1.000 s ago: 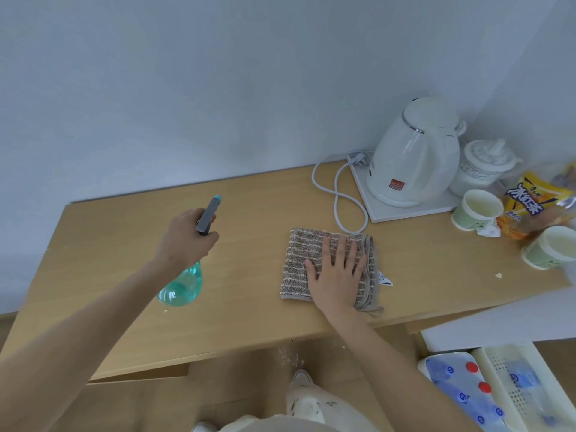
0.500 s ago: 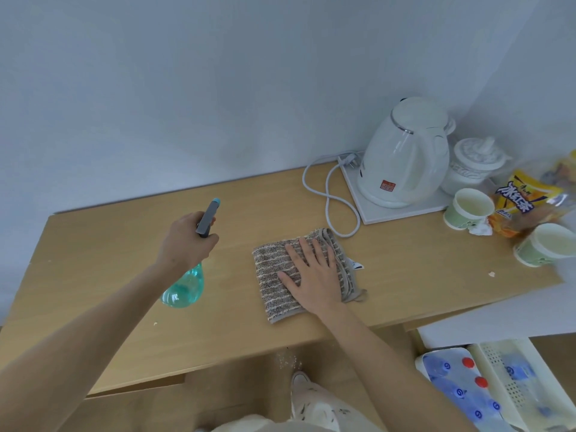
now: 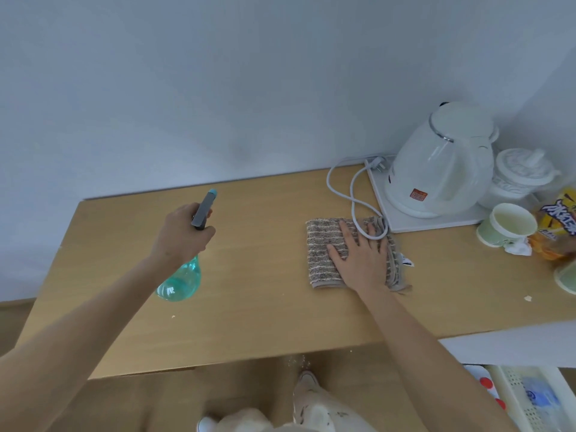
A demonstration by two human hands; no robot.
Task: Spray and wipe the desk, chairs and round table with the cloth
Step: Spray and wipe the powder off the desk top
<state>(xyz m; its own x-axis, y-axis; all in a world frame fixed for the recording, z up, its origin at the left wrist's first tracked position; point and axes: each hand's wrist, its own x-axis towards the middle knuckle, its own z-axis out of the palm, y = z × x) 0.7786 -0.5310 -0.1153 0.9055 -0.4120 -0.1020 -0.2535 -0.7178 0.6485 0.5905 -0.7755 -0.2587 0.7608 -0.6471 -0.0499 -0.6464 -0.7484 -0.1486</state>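
Note:
A striped grey-brown cloth (image 3: 322,251) lies folded on the light wooden desk (image 3: 255,307). My right hand (image 3: 361,257) presses flat on it with straight, spread fingers, and its fingertips reach the kettle's white cord (image 3: 341,188). Over the left half of the desk my left hand (image 3: 182,233) grips a spray bottle (image 3: 180,282) with a teal body and a grey trigger head, held above the surface with the nozzle pointing away from me.
A white electric kettle (image 3: 442,160) stands on a white tray (image 3: 436,221) at the back right, beside a white lidded pot (image 3: 519,173). Two green paper cups (image 3: 506,224) and a yellow snack bag (image 3: 558,222) sit at the right edge. A bin with bottles (image 3: 530,400) is on the floor.
My right hand slid the cloth left, then back right and away from me, up against the kettle cord. My left hand kept the spray bottle almost still.

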